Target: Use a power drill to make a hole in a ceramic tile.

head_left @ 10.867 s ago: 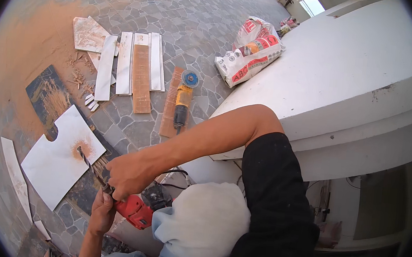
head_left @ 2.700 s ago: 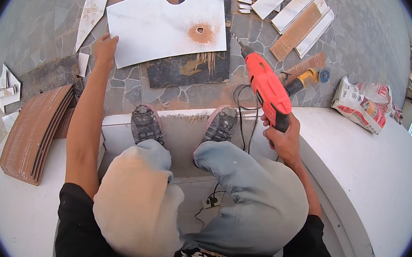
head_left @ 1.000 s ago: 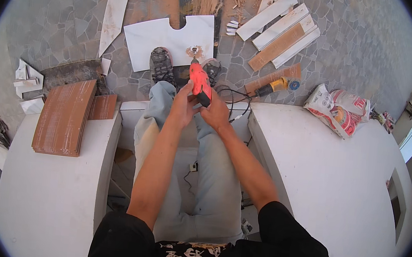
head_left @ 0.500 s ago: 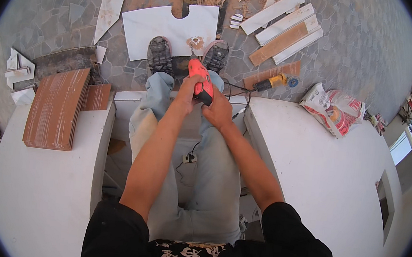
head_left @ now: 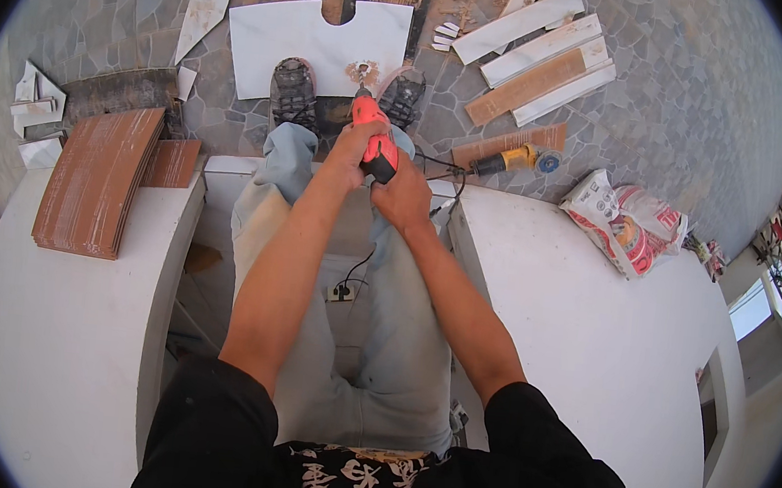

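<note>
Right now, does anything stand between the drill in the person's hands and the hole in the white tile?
Nothing visible: the red drill, in the left hand and right hand, points toward the hole in the white tile; the shoes stand to either side.

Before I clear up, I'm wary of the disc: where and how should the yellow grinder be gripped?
Likely by its black rear end, from your side, palm down: the yellow grinder lies roughly left to right, its blue disc at the right end, away from that grip.
</note>
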{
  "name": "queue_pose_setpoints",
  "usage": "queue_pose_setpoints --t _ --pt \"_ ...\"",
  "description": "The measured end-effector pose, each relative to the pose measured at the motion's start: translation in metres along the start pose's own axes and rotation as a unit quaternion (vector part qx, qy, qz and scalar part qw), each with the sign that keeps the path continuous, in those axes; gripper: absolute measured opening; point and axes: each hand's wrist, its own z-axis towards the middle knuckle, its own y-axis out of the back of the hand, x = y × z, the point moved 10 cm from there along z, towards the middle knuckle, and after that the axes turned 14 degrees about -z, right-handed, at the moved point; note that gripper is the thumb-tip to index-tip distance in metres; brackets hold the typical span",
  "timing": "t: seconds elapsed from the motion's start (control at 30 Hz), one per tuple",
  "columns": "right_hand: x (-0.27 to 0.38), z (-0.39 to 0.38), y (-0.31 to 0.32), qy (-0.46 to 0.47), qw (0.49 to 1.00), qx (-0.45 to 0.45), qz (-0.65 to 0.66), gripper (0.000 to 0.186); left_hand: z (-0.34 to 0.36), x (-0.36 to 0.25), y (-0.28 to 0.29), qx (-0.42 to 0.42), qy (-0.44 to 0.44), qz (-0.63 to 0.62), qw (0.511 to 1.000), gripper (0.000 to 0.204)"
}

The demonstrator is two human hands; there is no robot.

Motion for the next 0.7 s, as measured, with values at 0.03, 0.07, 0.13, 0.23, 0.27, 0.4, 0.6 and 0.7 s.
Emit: queue_pose_setpoints --t 0.03,0.07,0.13,0.23,0.27,0.4,0.6,0.7 --pt "0.001 0.001 0.000 -0.008 1.000 0.008 -0.002 0.060 0.002 -0.001 -0.001 0.009 0.001 -0.005 1.000 0.024" --pt "0.001 0.002 0.000 -0.016 1.000 0.016 -0.004 0.060 0.004 -0.003 0.001 0.007 -0.001 -0.006 1.000 0.024" --pt "0.003 0.003 0.001 -0.016 1.000 0.024 -0.008 0.060 0.005 -0.002 0.003 0.004 0.000 0.000 1.000 0.023" --pt "0.001 0.003 0.002 -0.017 0.999 0.027 -0.015 0.061 0.005 0.001 0.000 0.010 0.003 -0.006 1.000 0.022" --pt "0.000 0.003 0.003 -0.016 0.999 0.024 -0.017 0.060 0.004 0.001 0.000 0.010 0.004 -0.007 1.000 0.022" --pt "0.005 0.004 0.004 -0.010 0.999 0.031 -0.015 0.060 0.002 -0.001 0.002 0.001 0.006 -0.008 1.000 0.023" --pt "0.009 0.005 0.005 -0.016 0.999 0.040 -0.019 0.059 -0.001 -0.004 0.001 0.000 0.016 -0.005 1.000 0.023" --pt "0.010 0.005 0.006 -0.022 0.999 0.037 -0.025 0.058 -0.002 -0.005 0.000 0.000 0.014 -0.006 1.000 0.023"
